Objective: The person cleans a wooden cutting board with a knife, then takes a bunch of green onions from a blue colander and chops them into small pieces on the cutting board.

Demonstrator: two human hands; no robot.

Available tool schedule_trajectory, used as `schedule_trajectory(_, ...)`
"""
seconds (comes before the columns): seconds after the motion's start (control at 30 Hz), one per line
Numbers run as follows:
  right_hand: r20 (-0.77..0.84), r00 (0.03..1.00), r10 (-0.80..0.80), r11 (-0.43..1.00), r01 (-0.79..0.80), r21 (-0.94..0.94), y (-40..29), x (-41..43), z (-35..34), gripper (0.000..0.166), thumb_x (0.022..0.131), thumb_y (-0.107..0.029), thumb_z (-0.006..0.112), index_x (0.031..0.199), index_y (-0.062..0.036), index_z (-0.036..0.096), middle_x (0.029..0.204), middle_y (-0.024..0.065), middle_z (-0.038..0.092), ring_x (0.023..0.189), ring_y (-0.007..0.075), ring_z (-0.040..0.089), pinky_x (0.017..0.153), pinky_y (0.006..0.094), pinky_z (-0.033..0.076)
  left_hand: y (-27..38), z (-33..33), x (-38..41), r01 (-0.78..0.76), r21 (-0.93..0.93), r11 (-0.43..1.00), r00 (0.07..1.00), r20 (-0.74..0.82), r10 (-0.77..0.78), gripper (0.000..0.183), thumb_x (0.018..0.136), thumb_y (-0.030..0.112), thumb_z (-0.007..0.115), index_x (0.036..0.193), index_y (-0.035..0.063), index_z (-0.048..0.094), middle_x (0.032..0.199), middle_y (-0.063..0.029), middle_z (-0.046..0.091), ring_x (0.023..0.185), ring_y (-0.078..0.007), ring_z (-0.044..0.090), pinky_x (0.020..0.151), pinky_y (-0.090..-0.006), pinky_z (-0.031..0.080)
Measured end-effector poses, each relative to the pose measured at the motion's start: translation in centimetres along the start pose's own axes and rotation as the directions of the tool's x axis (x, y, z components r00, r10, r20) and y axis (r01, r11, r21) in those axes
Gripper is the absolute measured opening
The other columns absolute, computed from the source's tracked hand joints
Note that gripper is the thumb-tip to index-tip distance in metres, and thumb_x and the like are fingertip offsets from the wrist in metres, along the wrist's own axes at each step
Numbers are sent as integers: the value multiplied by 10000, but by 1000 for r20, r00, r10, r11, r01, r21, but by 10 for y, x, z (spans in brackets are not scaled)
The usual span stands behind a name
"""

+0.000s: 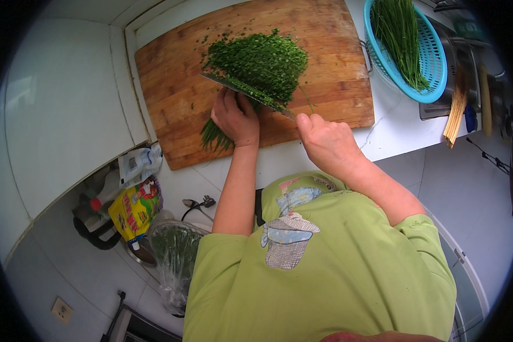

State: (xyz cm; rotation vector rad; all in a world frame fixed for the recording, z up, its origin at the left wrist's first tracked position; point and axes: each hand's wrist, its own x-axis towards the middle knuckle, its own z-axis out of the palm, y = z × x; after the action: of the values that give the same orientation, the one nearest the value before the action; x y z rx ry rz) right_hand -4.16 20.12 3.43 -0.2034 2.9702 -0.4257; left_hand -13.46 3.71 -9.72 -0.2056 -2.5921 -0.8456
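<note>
On a wooden cutting board [333,51], my left hand [236,117] presses down a bunch of green chives [215,136], whose ends stick out below my palm. My right hand [327,139] grips the handle end of a kitchen knife [248,95]; its blade lies across the chives close by my left fingers, with green bits stuck along it. A large heap of finely chopped chives [258,62] sits just beyond the blade, with bits scattered around its far side. One long strand lies on the board right of the heap. The knife handle is hidden in my right hand.
A blue plastic basket [440,72] of whole chives [399,47] stands right of the board. A bundle of wooden sticks [456,113] juts over the counter edge. At lower left are a yellow pouch [132,209], a plastic bag of greens [173,256] and a power plug [208,201].
</note>
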Motion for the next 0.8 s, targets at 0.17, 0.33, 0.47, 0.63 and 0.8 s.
schedule_trajectory(0.17, 60, 998, 35, 999, -34, -14, -9, 5, -4, 70, 892, -56, 514, 914, -19, 458, 661, 130, 569, 542, 317, 625, 451, 440, 481, -1, -2, 0, -19, 39, 999, 1000, 18, 18, 222, 874, 125, 623, 1091, 85, 654, 1150, -100, 621, 1091, -286, 572, 923, -433, 400)
schedule_trajectory(0.33, 167, 984, 54, 997, -61, 37, -8, 22, -12, 112, 899, -76, 515, 914, 11, 447, 646, 185, 621, 584, 375, 640, 502, 477, 500, -3, 2, -2, -11, 79, 997, 999, 39, 8, 207, 864, 134, 639, 1070, 121, 658, 1140, -79, 610, 1094, -275, 570, 922, -426, 404)
schedule_trajectory(0.47, 187, 982, 24, 990, -49, 130, -6, 41, 0, 123, 925, -112, 496, 910, 10, 484, 709, 200, 669, 652, 393, 668, 545, 484, 525, -2, 4, -7, -9, 107, 994, 1000, 27, 6, 209, 868, 142, 643, 1077, 138, 650, 1141, -64, 603, 1086, -268, 569, 912, -426, 409)
schedule_trajectory(0.63, 121, 992, 45, 991, -60, 116, 2, 53, 41, 175, 948, -173, 505, 944, -3, 462, 741, 217, 669, 667, 428, 653, 567, 527, 505, 0, 8, -2, -17, 100, 995, 999, -46, 21, 192, 884, 142, 630, 1076, 146, 640, 1130, -56, 604, 1069, -261, 570, 898, -423, 409)
schedule_trajectory(0.8, 9, 999, 48, 992, -49, 116, -1, 31, 25, 164, 937, -150, 542, 936, -25, 437, 705, 197, 641, 609, 412, 628, 523, 519, 483, 1, 2, 0, 2, 47, 999, 1000, -23, -1, 195, 907, 142, 604, 1097, 99, 619, 1136, -111, 620, 1073, -300, 570, 909, -454, 397)
